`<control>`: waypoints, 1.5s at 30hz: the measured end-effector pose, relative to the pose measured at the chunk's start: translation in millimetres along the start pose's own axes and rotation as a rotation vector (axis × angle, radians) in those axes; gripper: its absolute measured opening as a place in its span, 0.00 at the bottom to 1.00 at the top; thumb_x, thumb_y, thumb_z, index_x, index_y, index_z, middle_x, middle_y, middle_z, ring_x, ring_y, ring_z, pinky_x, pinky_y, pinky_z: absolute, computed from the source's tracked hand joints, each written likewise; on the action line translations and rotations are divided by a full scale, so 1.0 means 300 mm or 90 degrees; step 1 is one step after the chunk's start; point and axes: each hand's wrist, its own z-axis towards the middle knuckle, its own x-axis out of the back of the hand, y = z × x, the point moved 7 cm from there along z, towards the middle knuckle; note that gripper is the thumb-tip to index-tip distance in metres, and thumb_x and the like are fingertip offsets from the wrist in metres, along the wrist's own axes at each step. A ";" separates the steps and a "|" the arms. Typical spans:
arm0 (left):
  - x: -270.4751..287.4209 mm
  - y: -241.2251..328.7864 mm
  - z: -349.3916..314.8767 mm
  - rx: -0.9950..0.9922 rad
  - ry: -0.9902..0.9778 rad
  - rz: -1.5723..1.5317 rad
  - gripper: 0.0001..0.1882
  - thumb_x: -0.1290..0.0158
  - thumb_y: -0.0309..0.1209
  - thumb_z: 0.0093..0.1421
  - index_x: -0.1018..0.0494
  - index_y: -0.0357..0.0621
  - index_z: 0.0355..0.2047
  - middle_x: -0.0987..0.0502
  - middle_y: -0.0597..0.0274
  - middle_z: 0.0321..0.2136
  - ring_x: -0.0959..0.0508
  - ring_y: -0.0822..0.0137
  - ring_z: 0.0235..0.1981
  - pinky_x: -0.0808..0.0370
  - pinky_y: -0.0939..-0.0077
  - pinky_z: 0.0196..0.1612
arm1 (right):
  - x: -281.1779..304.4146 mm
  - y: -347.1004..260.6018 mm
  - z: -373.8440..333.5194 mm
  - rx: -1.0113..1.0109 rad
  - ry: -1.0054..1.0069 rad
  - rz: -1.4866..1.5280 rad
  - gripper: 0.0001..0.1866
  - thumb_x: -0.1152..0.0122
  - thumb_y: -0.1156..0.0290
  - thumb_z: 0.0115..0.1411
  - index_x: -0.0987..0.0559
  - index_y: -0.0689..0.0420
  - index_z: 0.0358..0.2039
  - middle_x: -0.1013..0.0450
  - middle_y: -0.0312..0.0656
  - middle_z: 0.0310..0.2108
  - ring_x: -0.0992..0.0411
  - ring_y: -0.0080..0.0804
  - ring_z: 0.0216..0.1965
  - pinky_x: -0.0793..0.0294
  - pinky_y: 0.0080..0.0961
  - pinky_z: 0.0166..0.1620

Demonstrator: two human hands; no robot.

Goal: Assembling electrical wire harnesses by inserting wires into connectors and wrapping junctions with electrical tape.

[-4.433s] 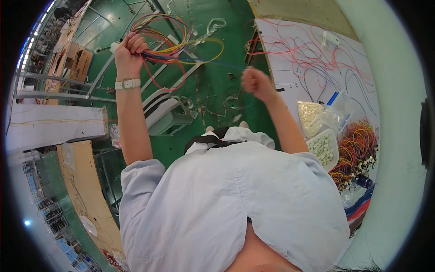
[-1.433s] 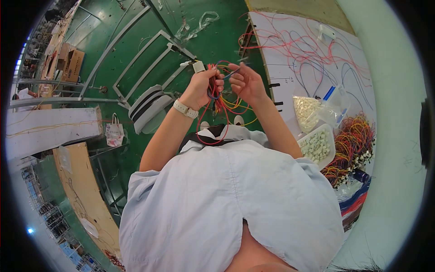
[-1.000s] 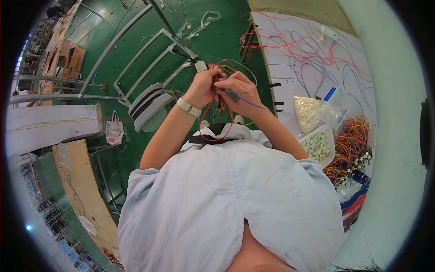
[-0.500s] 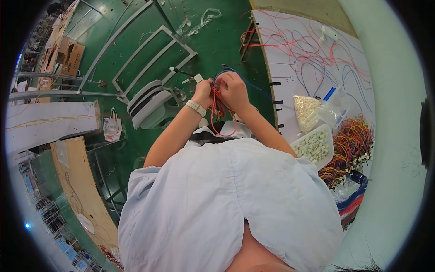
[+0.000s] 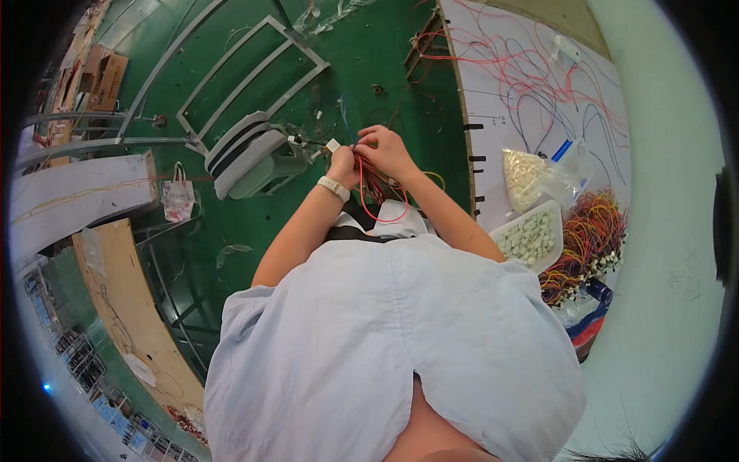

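In front of my body, my left hand (image 5: pixel 344 165) is closed round a bundle of wires (image 5: pixel 373 186), mostly red, that hangs below my fingers in loops. A white plug connector (image 5: pixel 332 145) sticks out on the left, beside my thumb. My right hand (image 5: pixel 386 152) pinches at the top of the same bundle, its fingertips close to my left hand. Thin blue wires (image 5: pixel 345 109) rise from between the two hands. My fingers partly hide the spot where they meet.
To the right stands a white table (image 5: pixel 493 73) with loose red and blue wires. It also bears a bag of cream-coloured pieces (image 5: pixel 523 181), a tub of white connectors (image 5: pixel 531 240) and a heap of coloured wires (image 5: pixel 589 231). A grey stool (image 5: pixel 258 162) and metal frame (image 5: pixel 254 73) stand left.
My right hand has come nearer my left, fingers now pinching at the bundle's top. The blue wires, which trailed off to the right, now point upward between my hands. The view has shifted slightly.
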 end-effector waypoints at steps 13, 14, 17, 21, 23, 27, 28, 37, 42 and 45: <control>0.136 0.060 0.343 0.192 -0.099 0.156 0.10 0.67 0.23 0.59 0.35 0.37 0.27 0.27 0.54 0.24 0.24 0.63 0.24 0.21 0.63 0.36 | -0.143 -0.230 -0.241 0.137 0.017 0.022 0.04 0.47 0.76 0.52 0.31 0.64 0.25 0.35 0.48 0.34 0.36 0.45 0.40 0.33 0.34 0.46; 0.099 0.043 0.336 0.203 -0.084 0.149 0.09 0.67 0.22 0.58 0.36 0.37 0.27 0.27 0.55 0.24 0.25 0.63 0.24 0.20 0.62 0.37 | -0.132 -0.230 -0.262 0.124 0.046 0.012 0.04 0.47 0.76 0.52 0.31 0.64 0.25 0.35 0.48 0.34 0.36 0.45 0.40 0.33 0.34 0.46; -0.030 0.008 0.360 0.179 -0.109 0.177 0.08 0.67 0.21 0.58 0.37 0.35 0.29 0.28 0.55 0.23 0.25 0.63 0.24 0.20 0.62 0.38 | -0.100 -0.272 -0.346 0.128 0.170 -0.041 0.04 0.47 0.78 0.53 0.32 0.65 0.25 0.35 0.47 0.34 0.35 0.43 0.38 0.33 0.32 0.42; -0.221 -0.037 0.262 0.132 -0.182 0.315 0.03 0.60 0.20 0.54 0.37 0.38 0.24 0.33 0.64 0.18 0.30 0.67 0.19 0.27 0.77 0.25 | 0.020 -0.266 -0.471 0.120 0.238 -0.090 0.05 0.47 0.76 0.55 0.30 0.63 0.25 0.35 0.46 0.36 0.35 0.44 0.40 0.32 0.33 0.44; -0.388 -0.066 0.111 0.147 -0.255 0.250 0.06 0.61 0.22 0.55 0.38 0.41 0.22 0.41 0.70 0.15 0.40 0.75 0.14 0.45 0.84 0.17 | 0.144 -0.270 -0.580 0.104 0.260 -0.008 0.10 0.46 0.69 0.58 0.27 0.62 0.37 0.34 0.46 0.43 0.34 0.45 0.47 0.33 0.34 0.49; -0.727 -0.236 -0.303 0.292 -0.396 0.204 0.04 0.62 0.25 0.64 0.39 0.43 0.31 0.37 0.69 0.22 0.41 0.80 0.16 0.41 0.87 0.18 | 0.438 -0.316 -0.857 0.078 0.605 -0.122 0.32 0.46 0.57 0.61 0.43 0.54 0.62 0.35 0.48 0.52 0.35 0.44 0.53 0.34 0.36 0.52; -0.793 -0.352 -0.436 0.343 -0.446 0.203 0.05 0.61 0.28 0.66 0.38 0.43 0.31 0.37 0.69 0.23 0.41 0.80 0.16 0.41 0.87 0.18 | 0.479 -0.299 -0.909 0.005 0.530 -0.028 0.32 0.46 0.56 0.61 0.43 0.53 0.62 0.32 0.49 0.48 0.32 0.44 0.49 0.33 0.35 0.50; -0.792 -1.253 -1.098 0.072 -1.198 1.169 0.26 0.56 0.46 0.65 0.35 0.36 0.53 0.29 0.58 0.48 0.30 0.69 0.49 0.35 0.73 0.53 | 0.667 -0.134 -2.197 -0.623 0.842 -0.357 0.20 0.59 0.56 0.65 0.26 0.60 0.39 0.26 0.54 0.32 0.28 0.54 0.33 0.30 0.47 0.35; -0.504 -1.321 -0.804 0.566 -0.775 0.945 0.23 0.55 0.38 0.65 0.37 0.38 0.56 0.26 0.55 0.47 0.26 0.65 0.48 0.30 0.74 0.51 | 0.699 0.095 -2.938 -1.061 0.915 -0.437 0.26 0.59 0.50 0.65 0.27 0.64 0.37 0.27 0.63 0.29 0.27 0.61 0.33 0.31 0.53 0.34; -0.414 -1.141 -0.611 0.363 -0.550 1.007 0.24 0.56 0.43 0.65 0.35 0.40 0.55 0.26 0.58 0.47 0.25 0.68 0.46 0.30 0.74 0.49 | 0.632 0.546 -3.092 -0.990 0.816 -0.359 0.26 0.59 0.54 0.65 0.26 0.67 0.40 0.28 0.64 0.38 0.28 0.61 0.39 0.30 0.51 0.40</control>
